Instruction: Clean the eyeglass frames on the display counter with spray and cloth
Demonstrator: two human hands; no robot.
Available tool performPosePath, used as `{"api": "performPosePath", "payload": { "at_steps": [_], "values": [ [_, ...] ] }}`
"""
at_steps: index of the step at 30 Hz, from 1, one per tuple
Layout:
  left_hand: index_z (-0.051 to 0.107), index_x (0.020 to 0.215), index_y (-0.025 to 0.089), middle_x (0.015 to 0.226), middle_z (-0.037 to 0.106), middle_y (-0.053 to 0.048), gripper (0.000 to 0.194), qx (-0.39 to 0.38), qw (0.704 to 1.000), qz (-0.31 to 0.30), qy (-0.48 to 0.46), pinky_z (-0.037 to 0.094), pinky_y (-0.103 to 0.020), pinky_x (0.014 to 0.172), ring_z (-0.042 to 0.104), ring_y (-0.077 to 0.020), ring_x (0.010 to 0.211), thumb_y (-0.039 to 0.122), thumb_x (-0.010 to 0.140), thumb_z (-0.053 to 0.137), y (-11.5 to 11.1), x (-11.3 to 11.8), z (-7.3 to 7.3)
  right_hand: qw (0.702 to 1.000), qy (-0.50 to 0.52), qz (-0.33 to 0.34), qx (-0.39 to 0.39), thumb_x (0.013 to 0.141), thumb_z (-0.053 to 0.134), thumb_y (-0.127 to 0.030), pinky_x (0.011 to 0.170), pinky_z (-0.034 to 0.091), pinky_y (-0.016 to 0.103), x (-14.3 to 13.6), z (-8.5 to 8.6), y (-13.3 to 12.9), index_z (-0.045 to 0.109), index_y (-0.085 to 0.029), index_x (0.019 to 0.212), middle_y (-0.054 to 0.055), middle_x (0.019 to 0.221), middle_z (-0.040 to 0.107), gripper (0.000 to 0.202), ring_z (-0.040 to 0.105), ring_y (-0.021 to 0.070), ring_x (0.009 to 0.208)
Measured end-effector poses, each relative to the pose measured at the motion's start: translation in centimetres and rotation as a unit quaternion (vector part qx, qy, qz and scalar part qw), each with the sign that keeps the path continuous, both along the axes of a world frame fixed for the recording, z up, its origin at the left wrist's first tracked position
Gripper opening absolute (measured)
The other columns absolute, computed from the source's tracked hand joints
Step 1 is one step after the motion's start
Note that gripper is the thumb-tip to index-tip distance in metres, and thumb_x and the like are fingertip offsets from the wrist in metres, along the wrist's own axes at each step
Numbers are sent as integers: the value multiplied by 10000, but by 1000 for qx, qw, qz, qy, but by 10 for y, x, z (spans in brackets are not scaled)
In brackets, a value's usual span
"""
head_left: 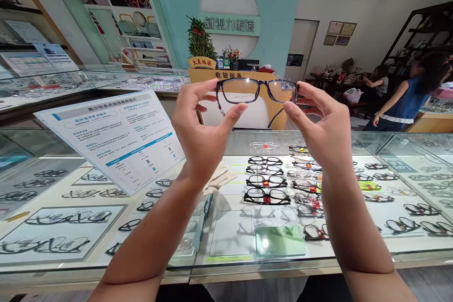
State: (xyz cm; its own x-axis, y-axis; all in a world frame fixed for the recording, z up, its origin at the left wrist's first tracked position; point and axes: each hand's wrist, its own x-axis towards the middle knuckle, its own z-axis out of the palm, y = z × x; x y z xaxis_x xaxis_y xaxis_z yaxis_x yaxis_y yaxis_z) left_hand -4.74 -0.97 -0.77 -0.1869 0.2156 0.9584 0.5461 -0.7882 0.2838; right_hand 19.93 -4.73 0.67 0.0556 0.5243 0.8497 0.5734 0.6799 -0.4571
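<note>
Dark-framed eyeglasses are held up level above the glass counter, lenses facing me. My left hand pinches their left end between thumb and fingers. At the other end, my right hand has its thumb below the rim and its fingers at the hinge. The temples point away from me and are partly hidden by the hands and lenses. Below my left wrist a beige cloth lies on the counter. Beside that wrist stands a printed sheet with blue headings, tilted.
The glass display counter holds several rows of eyeglasses and a green card. Behind it stands a cashier desk with a leafy plant. Two people are at the right, one in a blue top.
</note>
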Motion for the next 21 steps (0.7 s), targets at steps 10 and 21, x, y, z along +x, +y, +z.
{"api": "performPosePath", "payload": {
  "at_steps": [10,21],
  "values": [
    [697,1340,351,1274,724,-78,586,31,999,-12,7,606,-521,980,708,-341,1233,627,872,917,0,-1,-3,996,17,46,-74,957,803,-662,1079,661,619,2,0,7,756,-343,1513,98,1423,809,642,786,357,1251],
    [695,1341,331,1282,721,-84,638,44,999,-9,29,584,-528,1008,690,-347,1234,637,838,941,-5,-1,0,989,44,79,-120,947,829,-553,1064,669,567,-3,3,6,777,-306,1494,103,1421,819,602,779,333,1273]
  ]
}}
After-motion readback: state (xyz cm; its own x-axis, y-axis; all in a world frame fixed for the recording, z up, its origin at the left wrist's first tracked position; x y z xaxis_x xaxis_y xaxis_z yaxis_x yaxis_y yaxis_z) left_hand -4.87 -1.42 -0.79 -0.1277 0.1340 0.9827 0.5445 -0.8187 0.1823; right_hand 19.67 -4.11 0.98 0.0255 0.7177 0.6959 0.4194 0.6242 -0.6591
